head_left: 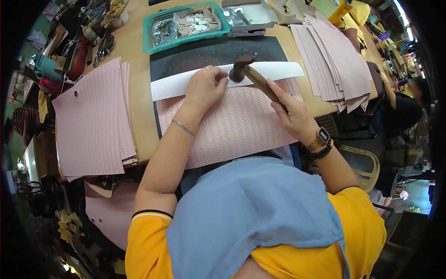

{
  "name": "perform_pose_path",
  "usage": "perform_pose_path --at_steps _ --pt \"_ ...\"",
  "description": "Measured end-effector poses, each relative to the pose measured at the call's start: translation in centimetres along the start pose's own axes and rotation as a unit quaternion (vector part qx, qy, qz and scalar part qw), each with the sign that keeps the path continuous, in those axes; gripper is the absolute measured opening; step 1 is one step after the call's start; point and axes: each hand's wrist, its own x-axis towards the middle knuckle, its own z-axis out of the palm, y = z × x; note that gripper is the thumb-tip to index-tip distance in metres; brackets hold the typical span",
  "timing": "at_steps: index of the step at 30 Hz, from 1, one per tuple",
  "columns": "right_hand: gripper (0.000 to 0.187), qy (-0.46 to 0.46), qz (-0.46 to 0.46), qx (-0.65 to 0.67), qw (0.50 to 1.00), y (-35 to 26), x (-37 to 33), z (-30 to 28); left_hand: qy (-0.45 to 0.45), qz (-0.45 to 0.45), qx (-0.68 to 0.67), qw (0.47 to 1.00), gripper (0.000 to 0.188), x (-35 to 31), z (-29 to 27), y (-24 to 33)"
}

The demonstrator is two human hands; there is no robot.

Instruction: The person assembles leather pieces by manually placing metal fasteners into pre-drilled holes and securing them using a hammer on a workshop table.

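Note:
My right hand [296, 115] grips the wooden handle of a hammer [261, 84]. The hammer's dark metal head is low over a white textured strip [171, 85], just beside my left fingertips; whether it touches is unclear. My left hand [204, 87] is closed in a pinch at that spot, and whatever the fingers hold is hidden. A pink herringbone-patterned sheet [232, 123] lies in front of me, with the white strip along its far edge. Beneath them is a dark board [200, 56].
A teal basket [186, 46] of small pale pieces and a clear bag stands at the back, beside an open box [248, 22]. Pink sheets are stacked at left [93, 125] and right [332, 60]. A person [402, 109] sits at far right.

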Motion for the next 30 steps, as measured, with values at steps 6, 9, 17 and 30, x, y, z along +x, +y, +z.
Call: perform_pose_path --at_steps 6,9,17,30 --pt "0.065 -0.036 0.001 -0.071 0.997 -2.0 1.3 -2.3 -0.029 -0.072 -0.008 0.997 0.082 -0.3 -0.8 1.4" --pt "0.063 -0.011 -0.099 -0.061 0.993 -3.2 2.6 -2.5 -0.036 -0.063 -0.021 0.997 0.105 -0.2 -1.2 1.9" --pt "0.058 -0.076 -0.02 -0.193 0.978 -4.5 3.1 -4.1 -0.016 -0.051 -0.007 0.999 0.111 -0.3 -0.9 1.0" --pt "0.061 0.001 -0.052 -0.097 0.994 0.0 0.3 -0.8 -0.031 -0.06 -0.007 0.998 0.104 -0.2 -0.9 1.2"
